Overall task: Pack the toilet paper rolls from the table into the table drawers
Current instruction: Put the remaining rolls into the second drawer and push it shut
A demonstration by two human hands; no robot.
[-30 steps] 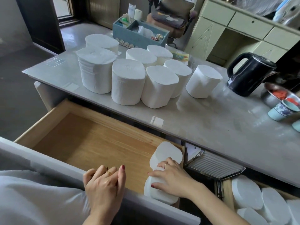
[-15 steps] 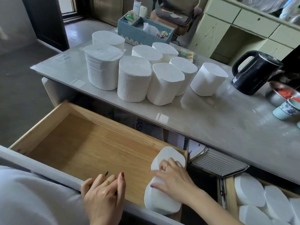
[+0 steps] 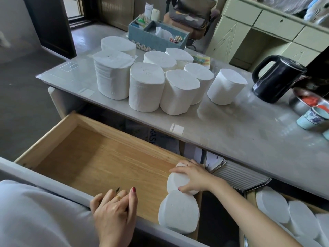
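Now the right hand (image 3: 193, 177) has slid from the nearer toilet paper roll (image 3: 178, 212) to clasp the farther roll (image 3: 179, 180), both plain white, squashed, upright in the open drawer's (image 3: 99, 163) right corner; left hand (image 3: 114, 213) curled on its front edge.

Kettle (image 3: 277, 78) — cup (image 3: 310, 118) — organizer box (image 3: 156, 37).
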